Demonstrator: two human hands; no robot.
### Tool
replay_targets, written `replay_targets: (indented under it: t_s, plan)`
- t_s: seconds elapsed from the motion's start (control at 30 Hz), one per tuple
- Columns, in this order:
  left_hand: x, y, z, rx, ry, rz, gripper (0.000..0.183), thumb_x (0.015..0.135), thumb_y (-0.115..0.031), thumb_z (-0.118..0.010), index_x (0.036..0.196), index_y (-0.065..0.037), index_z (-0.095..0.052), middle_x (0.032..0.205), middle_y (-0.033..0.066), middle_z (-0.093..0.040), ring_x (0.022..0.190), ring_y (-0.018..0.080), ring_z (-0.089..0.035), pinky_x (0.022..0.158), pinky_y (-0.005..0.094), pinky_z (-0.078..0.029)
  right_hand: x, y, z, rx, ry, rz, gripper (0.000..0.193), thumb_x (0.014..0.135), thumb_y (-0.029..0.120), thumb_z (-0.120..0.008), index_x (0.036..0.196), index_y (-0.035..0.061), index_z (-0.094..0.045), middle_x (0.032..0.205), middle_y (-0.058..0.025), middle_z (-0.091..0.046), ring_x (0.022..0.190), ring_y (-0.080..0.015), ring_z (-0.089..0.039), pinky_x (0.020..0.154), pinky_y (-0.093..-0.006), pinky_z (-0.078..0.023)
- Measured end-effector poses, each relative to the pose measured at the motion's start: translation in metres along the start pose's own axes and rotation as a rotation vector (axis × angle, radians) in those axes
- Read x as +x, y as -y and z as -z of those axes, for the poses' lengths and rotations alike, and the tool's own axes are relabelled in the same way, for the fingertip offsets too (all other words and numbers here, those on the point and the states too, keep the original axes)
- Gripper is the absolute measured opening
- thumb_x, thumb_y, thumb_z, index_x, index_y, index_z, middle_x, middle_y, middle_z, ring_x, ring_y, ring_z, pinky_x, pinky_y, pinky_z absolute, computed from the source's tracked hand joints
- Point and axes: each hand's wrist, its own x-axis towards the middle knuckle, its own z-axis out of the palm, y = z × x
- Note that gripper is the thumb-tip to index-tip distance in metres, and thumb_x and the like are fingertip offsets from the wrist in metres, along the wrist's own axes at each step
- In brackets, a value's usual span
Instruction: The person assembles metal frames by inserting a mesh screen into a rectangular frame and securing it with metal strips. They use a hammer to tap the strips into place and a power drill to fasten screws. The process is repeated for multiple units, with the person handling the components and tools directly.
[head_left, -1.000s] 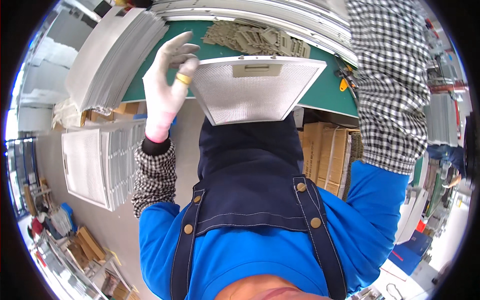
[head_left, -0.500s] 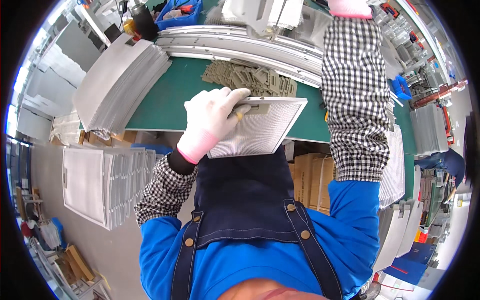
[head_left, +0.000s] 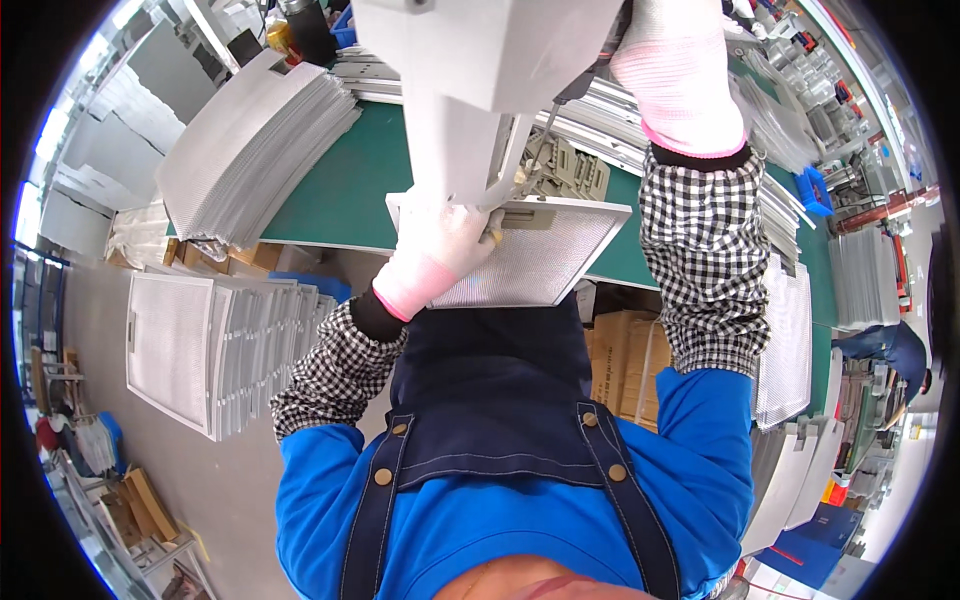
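My left hand [head_left: 437, 255], in a white glove with a pink cuff, is closed on the upper edge of a framed metal mesh filter panel [head_left: 545, 260]. The panel leans at the bench's near edge against my apron, a beige handle plate set into its top. A large light-grey power tool [head_left: 490, 60] hangs over it, its tapering nose reaching down beside my left fingers. Whether the tip touches the panel I cannot tell. Gloved as well, my right hand [head_left: 680, 70] is closed round a dark part at the tool's right; its fingers are partly hidden.
Behind the panel, beige plastic plates [head_left: 570, 170] lie on the green bench [head_left: 350, 170], with long metal strips [head_left: 610, 125] beyond. Stacked mesh sheets [head_left: 250, 150] stand at left, framed panels [head_left: 215, 350] below them. Cardboard boxes [head_left: 630, 365] sit underneath; a person [head_left: 885, 355] bends far right.
My right hand has come back toward me, bringing the grey tool down over the panel. My left hand keeps its hold, shifted slightly right and lower.
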Motion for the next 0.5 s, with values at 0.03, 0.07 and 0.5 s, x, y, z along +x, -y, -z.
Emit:
replay_targets:
  t_s: [0.03,0.07,0.5]
  plan:
    - [-0.001,0.000,-0.001,0.009,0.066,0.024,0.046,0.078,-0.015,-0.071,0.124,-0.017,-0.066,0.096,0.0062,-0.063,0.083,0.0277,-0.065,0.068,0.0420,-0.050,-0.001,0.005,-0.001,0.031,-0.026,-0.035,0.021,0.097,0.027,-0.060,0.088,0.0082,-0.061,0.073,0.0045,-0.056,0.062,-0.0048,-0.051,0.057,-0.0204,-0.040]
    - [0.000,-0.001,-0.001,-0.010,0.027,0.002,0.046,0.078,-0.014,-0.070,0.124,-0.017,-0.066,0.095,0.0067,-0.063,0.083,0.0277,-0.065,0.069,0.0426,-0.050,-0.002,0.006,0.000,0.049,-0.036,-0.050,0.021,0.097,0.027,-0.060,0.088,0.0082,-0.061,0.073,0.0045,-0.056,0.063,-0.0047,-0.051,0.057,-0.0204,-0.040]
    - [-0.009,0.007,-0.005,-0.146,0.048,-0.014,0.050,0.081,-0.022,-0.076,0.129,-0.025,-0.066,0.101,0.0062,-0.066,0.084,0.0274,-0.065,0.073,0.0409,-0.053,-0.006,-0.005,-0.007,0.050,0.041,-0.036,0.024,0.099,0.025,-0.056,0.082,0.0077,-0.056,0.069,0.0024,-0.053,0.062,-0.0073,-0.051,0.058,-0.0230,-0.040]
